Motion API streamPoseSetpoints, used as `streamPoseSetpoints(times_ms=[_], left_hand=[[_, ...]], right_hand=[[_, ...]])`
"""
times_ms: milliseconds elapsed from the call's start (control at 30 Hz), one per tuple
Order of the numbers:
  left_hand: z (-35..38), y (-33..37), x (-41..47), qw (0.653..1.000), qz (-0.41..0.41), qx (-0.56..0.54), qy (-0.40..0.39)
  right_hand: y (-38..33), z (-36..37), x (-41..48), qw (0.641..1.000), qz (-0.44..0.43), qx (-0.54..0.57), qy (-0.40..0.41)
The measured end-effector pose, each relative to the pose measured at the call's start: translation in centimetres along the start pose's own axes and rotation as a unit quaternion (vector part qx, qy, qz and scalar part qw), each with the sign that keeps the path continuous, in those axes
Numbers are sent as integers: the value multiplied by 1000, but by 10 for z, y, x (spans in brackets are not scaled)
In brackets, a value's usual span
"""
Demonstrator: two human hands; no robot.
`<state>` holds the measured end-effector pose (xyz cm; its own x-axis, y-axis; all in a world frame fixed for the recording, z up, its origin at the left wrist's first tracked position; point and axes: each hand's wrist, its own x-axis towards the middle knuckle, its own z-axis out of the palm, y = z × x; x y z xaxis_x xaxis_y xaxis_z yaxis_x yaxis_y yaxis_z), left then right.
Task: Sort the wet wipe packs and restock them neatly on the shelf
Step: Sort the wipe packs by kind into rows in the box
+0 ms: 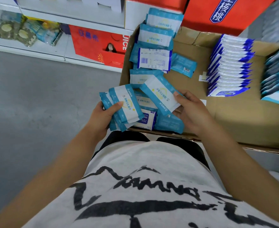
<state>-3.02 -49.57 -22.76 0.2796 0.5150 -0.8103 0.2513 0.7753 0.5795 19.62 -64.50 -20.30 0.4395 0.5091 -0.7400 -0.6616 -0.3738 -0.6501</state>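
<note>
My left hand (102, 116) grips a small stack of light-blue and white wet wipe packs (127, 106) over the near left corner of a cardboard box (244, 122). My right hand (189, 111) holds one more light-blue pack (160, 93) by its edge, just to the right of the stack. Loose light-blue packs (155, 37) lie jumbled along the box's left side, with a dark-blue 75% alcohol pack (146, 120) beneath my hands. A neat upright row of dark-blue packs (229, 66) and a row of light-blue packs (278, 76) stand at the box's right.
White shelves (41, 46) at the upper left hold green and yellow packaged goods (20, 32). A red gift bag (96, 43) and red cartons (217, 14) stand behind the box. Grey floor (36, 104) lies to the left.
</note>
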Motion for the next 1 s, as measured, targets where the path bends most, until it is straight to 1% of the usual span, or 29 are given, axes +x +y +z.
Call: streamPoseSetpoints(times_ms=[67, 133, 167, 200, 233, 267, 300, 333, 367, 467, 600, 667, 733, 767, 833, 900, 1000], left_hand=[[7, 4, 2, 1000, 5, 9, -12], [12, 8, 3, 1000, 11, 16, -18], [14, 10, 3, 1000, 15, 17, -19], [16, 13, 3, 999, 20, 19, -19], [17, 14, 3, 999, 27, 23, -21], [17, 15, 2, 999, 36, 31, -23], [17, 16, 2, 998, 45, 44, -25], [16, 17, 2, 996, 51, 63, -27], [14, 17, 1, 994, 56, 86, -30], [9, 19, -3, 987, 65, 140, -37], [2, 19, -9, 985, 80, 152, -24], [-2, 21, -13, 982, 89, 164, -17], [-3, 25, -17, 980, 94, 176, -25], [-2, 28, -20, 979, 96, 176, -37], [3, 35, -27, 977, 99, 176, -70], [15, 40, -33, 971, 104, 188, -101], [40, 41, -38, 964, 113, 203, -133]], right_hand=[[-4, -5, -7, 999, 14, 46, -16], [-7, -9, -13, 999, 1, 44, -27], [-9, -12, -15, 999, -13, 24, -36], [-11, -14, -17, 998, -26, -11, -50], [-12, -17, -17, 994, -43, -79, -64], [-15, -18, -19, 980, -64, -169, -81], [-17, -20, -17, 957, -85, -260, -97], [-19, -20, -15, 934, -105, -323, -108], [-21, -18, -12, 922, -124, -349, -114], [-30, -6, -8, 931, -151, -315, -103], [-41, 6, -2, 932, -217, -287, -54], [-44, 8, 1, 932, -213, -282, -79], [-44, 13, 0, 915, -207, -326, -118], [-42, 16, 0, 906, -203, -348, -132], [-37, 23, 0, 908, -191, -347, -137], [-30, 30, 1, 919, -191, -323, -119], [-25, 37, -5, 939, -211, -269, -46]])
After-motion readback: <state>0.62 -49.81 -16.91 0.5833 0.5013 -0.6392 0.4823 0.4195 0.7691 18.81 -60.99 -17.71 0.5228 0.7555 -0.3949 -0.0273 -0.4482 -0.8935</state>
